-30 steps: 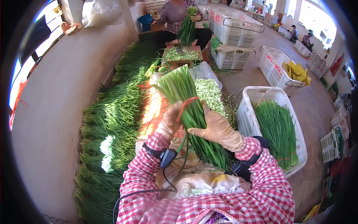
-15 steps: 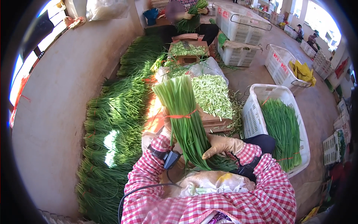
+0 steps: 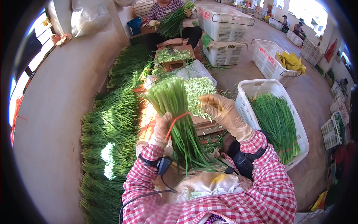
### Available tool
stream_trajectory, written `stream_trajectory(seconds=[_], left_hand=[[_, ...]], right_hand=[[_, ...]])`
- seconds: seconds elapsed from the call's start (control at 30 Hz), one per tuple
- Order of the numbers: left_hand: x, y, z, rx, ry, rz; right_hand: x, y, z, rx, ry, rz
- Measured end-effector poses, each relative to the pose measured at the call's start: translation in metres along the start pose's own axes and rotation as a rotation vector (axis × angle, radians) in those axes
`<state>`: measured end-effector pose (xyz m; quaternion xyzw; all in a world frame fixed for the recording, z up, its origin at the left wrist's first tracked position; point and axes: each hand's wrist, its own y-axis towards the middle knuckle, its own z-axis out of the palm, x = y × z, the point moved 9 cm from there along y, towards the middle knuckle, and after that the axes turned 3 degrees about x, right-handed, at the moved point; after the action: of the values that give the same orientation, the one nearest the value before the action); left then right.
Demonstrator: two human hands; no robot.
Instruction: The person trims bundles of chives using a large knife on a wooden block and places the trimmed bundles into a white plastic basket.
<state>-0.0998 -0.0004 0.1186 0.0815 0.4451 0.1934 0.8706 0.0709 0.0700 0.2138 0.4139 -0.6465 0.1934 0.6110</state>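
My left hand (image 3: pixel 163 127), in a tan glove, is closed round a bunch of garlic chives (image 3: pixel 178 115). The bunch stands nearly upright, pale cut ends up and dark leaves hanging towards my lap. Round its middle runs a red band (image 3: pixel 178 121), slanting beside my left thumb. To the right of the bunch my gloved right hand (image 3: pixel 223 114) is raised, its fingers loosely bent and apart, nothing in them. Behind lie many short cut chive pieces (image 3: pixel 199 93) on a low wooden block (image 3: pixel 209 127).
Loose and banded chives (image 3: pixel 108 127) are heaped along the wall at left. At right stands a white crate (image 3: pixel 244 87) holding more chives. Ahead, a co-worker (image 3: pixel 166 15) sits with another bunch, beside stacked white crates (image 3: pixel 223 33). A crate with yellow cloth (image 3: pixel 266 56) stands farther right.
My right hand has left the bunch's lower leaves and risen to its right. The left hand still holds the bunch, its thumb now showing. The band sits more slanted. The view has shifted.
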Motion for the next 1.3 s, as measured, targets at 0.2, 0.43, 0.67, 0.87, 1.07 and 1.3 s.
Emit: stream_trajectory(seconds=[0.2, 0.43, 0.67, 0.87, 1.07, 1.3], left_hand=[[-0.001, -0.002, 0.035, 0.000, 0.210, -0.074], [0.009, -0.010, 0.025, 0.021, 0.308, -0.133], [0.012, -0.013, 0.030, 0.055, 0.204, -0.176], [0.010, -0.016, 0.037, 0.104, 0.379, -0.153], [0.007, -0.014, 0.034, 0.095, 0.459, -0.178], [0.014, 0.004, -0.025, -0.222, 0.362, -0.087]], right_hand=[[0.065, 0.022, -0.013, -0.088, -0.150, -0.172], [0.047, 0.026, -0.004, 0.022, -0.175, -0.055], [0.058, 0.017, -0.003, 0.002, -0.478, -0.048], [0.054, 0.014, 0.003, 0.080, -0.628, -0.106], [0.081, 0.033, -0.047, -0.214, -0.082, -0.199], [0.172, -0.033, -0.212, -0.935, -0.436, -0.770]])
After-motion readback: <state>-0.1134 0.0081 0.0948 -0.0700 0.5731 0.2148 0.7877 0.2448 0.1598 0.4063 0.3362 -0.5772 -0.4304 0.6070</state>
